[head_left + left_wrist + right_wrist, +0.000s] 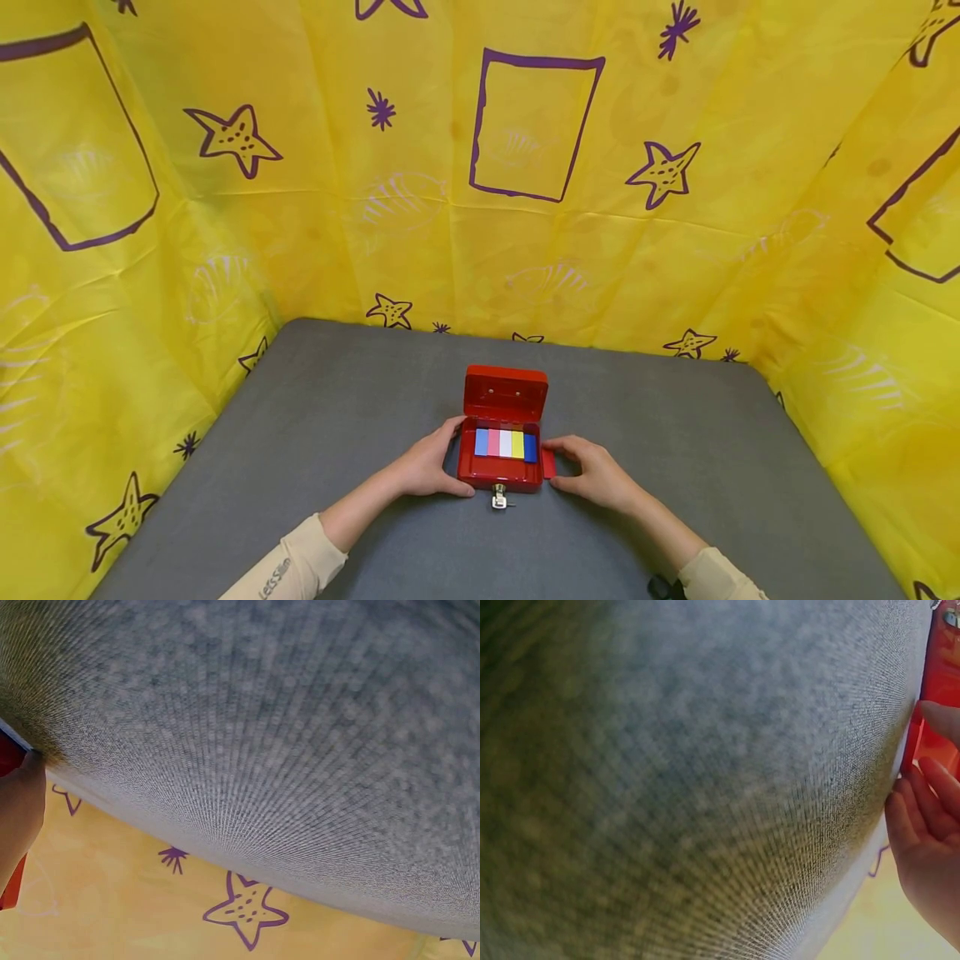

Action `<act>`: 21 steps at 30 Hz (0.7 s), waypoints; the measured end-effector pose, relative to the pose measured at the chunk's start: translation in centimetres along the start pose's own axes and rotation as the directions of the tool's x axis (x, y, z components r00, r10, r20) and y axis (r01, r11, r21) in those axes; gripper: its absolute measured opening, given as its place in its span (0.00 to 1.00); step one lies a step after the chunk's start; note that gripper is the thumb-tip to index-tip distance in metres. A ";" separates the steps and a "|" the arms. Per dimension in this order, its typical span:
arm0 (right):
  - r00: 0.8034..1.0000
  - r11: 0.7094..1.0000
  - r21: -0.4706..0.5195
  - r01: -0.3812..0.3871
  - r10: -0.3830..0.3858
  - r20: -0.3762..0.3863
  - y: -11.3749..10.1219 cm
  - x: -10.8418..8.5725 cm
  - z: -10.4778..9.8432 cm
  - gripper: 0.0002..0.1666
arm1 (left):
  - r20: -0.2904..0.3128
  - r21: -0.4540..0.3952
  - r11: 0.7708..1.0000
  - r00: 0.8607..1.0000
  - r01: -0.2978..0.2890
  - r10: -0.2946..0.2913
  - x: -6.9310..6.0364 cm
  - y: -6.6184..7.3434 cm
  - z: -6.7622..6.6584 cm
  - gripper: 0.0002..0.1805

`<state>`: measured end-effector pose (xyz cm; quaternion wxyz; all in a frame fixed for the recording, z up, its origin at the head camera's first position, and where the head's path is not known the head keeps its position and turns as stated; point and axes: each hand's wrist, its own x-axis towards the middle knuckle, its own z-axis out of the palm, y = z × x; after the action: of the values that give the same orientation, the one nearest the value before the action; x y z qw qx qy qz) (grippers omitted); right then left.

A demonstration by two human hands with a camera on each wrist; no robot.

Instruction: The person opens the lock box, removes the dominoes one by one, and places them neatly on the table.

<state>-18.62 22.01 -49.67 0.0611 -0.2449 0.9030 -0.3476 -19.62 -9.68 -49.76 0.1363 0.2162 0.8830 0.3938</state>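
Observation:
A red metal box (483, 478) stands with its lid (506, 396) raised, and a key (499, 500) hangs at its front lock. Inside lies a row of coloured blocks (506, 443): light blue, pink, white, yellow and dark blue. My left hand (429, 464) holds the box's left side, thumb at the front corner and fingers towards the back; the left wrist view shows only part of this hand (21, 806). At the box's right side my right hand (596, 475) pinches a flat red piece (549, 464), also seen in the right wrist view (913, 739).
The grey table (360, 392) surrounds the box. Yellow cloth (420, 250) with purple starfish drawings hangs behind the table and along both sides. A small black object (662, 587) lies beside the right sleeve (716, 575) near the bottom edge.

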 end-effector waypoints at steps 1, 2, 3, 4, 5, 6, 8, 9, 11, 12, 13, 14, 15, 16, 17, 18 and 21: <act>1.000 1.000 -0.002 -0.004 0.004 0.001 0.0 0.0 0.0 0.29 | 0.001 -0.001 1.000 1.000 -0.001 0.001 0.0 0.0 0.0 0.56; 1.000 1.000 -0.001 -0.002 0.002 0.002 0.0 0.0 0.0 0.29 | 0.001 -0.003 1.000 1.000 -0.001 0.001 0.0 0.0 0.0 0.56; 1.000 1.000 0.001 -0.003 0.003 0.001 -0.1 0.0 0.0 0.29 | 0.002 -0.003 1.000 1.000 -0.001 0.001 0.0 0.0 0.0 0.56; 1.000 1.000 0.003 -0.003 0.003 0.001 -0.1 0.0 0.0 0.29 | 0.003 -0.004 1.000 1.000 0.000 0.000 0.0 0.0 0.0 0.56; 1.000 1.000 0.006 -0.002 0.002 0.000 -0.1 0.0 0.0 0.30 | 0.004 -0.005 1.000 1.000 0.001 -0.001 0.0 0.0 0.0 0.57; 1.000 1.000 0.009 -0.002 0.002 -0.002 -0.1 0.0 0.0 0.29 | 0.005 -0.005 1.000 1.000 0.002 -0.002 0.0 0.0 0.0 0.57; 1.000 1.000 0.015 0.003 -0.003 -0.007 -0.1 0.0 -0.1 0.29 | 0.005 -0.005 1.000 1.000 0.004 -0.004 0.0 -0.1 0.0 0.57; 1.000 1.000 0.019 0.000 0.000 -0.010 -0.2 0.0 -0.1 0.29 | 0.006 -0.005 1.000 1.000 0.004 -0.004 0.0 -0.1 -0.1 0.57; 1.000 1.000 0.029 -0.003 0.003 -0.016 -0.2 0.0 -0.1 0.29 | 0.005 -0.004 1.000 1.000 0.005 -0.005 0.0 -0.1 -0.1 0.57; 1.000 0.999 0.038 -0.006 0.007 -0.019 -0.2 0.0 -0.1 0.29 | 0.005 -0.002 1.000 1.000 0.005 -0.005 0.0 -0.1 -0.1 0.57; 1.000 0.999 0.049 -0.012 0.013 -0.021 -0.2 0.0 -0.1 0.29 | 0.006 -0.001 1.000 1.000 0.004 -0.004 0.0 -0.1 -0.1 0.57; 1.000 0.998 0.061 -0.015 0.017 -0.025 -0.3 0.0 -0.1 0.29 | 0.006 0.000 1.000 1.000 0.004 -0.004 0.0 -0.1 -0.1 0.57; 0.999 0.997 0.077 -0.024 0.026 -0.026 -0.3 0.0 -0.1 0.28 | 0.006 0.000 1.000 1.000 0.004 -0.004 0.0 -0.1 -0.1 0.57; 0.999 0.995 0.096 -0.034 0.037 -0.028 -0.3 0.0 -0.1 0.28 | 0.007 0.000 1.000 1.000 0.005 -0.005 0.0 0.0 -0.1 0.57; 0.998 0.993 0.112 -0.045 0.049 -0.029 -0.3 0.0 -0.1 0.28 | 0.007 0.000 1.000 1.000 0.006 -0.006 0.0 0.0 -0.1 0.57; 0.998 0.990 0.129 -0.057 0.061 -0.030 -0.4 0.0 -0.1 0.28 | 0.008 -0.001 1.000 1.000 0.007 -0.007 0.0 0.0 -0.1 0.57; 0.994 0.978 0.184 -0.095 0.102 -0.029 -0.4 0.0 -0.2 0.27 | 0.008 -0.004 1.000 1.000 0.010 -0.010 0.0 0.0 -0.1 0.57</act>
<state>-18.51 21.82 -49.26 0.0832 -0.1866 0.8795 -0.4299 -19.63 -9.71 -49.70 0.1421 0.2129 0.8827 0.3941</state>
